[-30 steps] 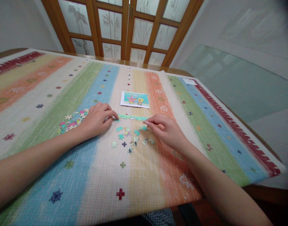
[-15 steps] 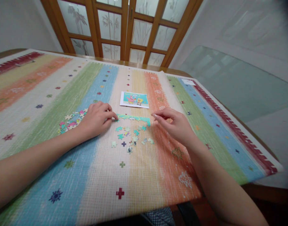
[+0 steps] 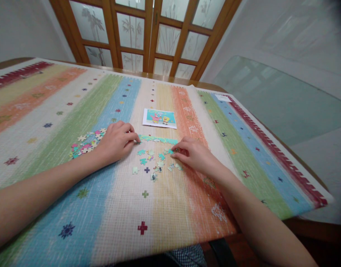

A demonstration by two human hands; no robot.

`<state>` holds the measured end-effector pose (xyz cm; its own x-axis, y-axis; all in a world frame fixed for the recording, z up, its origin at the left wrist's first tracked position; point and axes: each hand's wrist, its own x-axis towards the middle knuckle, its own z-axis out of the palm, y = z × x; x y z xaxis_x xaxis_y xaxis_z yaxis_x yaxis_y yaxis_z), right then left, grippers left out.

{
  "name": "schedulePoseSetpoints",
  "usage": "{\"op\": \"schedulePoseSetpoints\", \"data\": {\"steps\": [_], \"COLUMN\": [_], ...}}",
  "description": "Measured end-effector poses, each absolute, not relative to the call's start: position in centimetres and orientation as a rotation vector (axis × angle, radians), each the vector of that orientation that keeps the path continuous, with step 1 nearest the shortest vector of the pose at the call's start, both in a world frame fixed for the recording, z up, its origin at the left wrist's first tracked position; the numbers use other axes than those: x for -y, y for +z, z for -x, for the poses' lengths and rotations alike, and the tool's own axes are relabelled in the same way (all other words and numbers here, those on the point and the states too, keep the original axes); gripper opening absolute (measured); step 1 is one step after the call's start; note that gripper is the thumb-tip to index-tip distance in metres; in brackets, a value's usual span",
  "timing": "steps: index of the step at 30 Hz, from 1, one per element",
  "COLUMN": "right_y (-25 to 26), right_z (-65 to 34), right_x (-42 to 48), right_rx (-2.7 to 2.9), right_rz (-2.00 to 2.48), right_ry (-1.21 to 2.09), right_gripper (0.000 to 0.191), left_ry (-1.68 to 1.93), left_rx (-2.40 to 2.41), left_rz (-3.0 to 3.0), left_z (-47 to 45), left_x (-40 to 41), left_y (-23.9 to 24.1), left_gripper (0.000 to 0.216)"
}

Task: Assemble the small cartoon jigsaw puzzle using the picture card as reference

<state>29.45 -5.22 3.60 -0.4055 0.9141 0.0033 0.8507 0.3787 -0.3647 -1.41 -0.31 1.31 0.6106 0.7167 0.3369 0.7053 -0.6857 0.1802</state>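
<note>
A narrow strip of joined teal jigsaw puzzle pieces (image 3: pixel 159 139) lies across the cloth. My left hand (image 3: pixel 117 142) rests at its left end, fingers curled and the fingertips pressed against that end. Just below the strip's right end, my right hand (image 3: pixel 195 154) pinches a small teal puzzle piece (image 3: pixel 170 151) between thumb and index finger; the fingers partly cover it. Loose teal and pale green puzzle pieces (image 3: pixel 143 161) are scattered below the strip. Beside my left wrist is a heap of mixed-colour puzzle pieces (image 3: pixel 85 148), partly hidden by the forearm.
A printed cartoon picture card (image 3: pixel 160 118) lies beyond the strip. The striped tablecloth (image 3: pixel 125 215) covers the table, with a white slip of paper (image 3: pixel 222 98) near its far right edge. Wooden doors with glass panes (image 3: pixel 150 37) stand behind the table.
My right hand has moved left and slightly down, from beside the strip's right end to the loose pieces, and now pinches one. My left hand has stayed in place.
</note>
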Motion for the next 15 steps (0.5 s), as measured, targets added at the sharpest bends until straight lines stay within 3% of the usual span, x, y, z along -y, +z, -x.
{"op": "schedulePoseSetpoints", "data": {"steps": [8,15], "right_y": [2.83,2.66], "right_z": [-29.21,-29.30], "right_x": [5.09,4.90], "right_rx": [2.356,2.261], "right_rz": [1.605,1.577], "right_ry": [0.528,0.618], "right_gripper": [0.005,0.009], "left_ry": [0.699,1.108], "left_rx": [-1.232,-1.331], "left_rz": [-2.764,-2.613], "left_z": [1.27,1.43], "left_x": [0.33,0.47], "left_y": [0.39,1.14], "left_gripper": [0.021,0.028]}}
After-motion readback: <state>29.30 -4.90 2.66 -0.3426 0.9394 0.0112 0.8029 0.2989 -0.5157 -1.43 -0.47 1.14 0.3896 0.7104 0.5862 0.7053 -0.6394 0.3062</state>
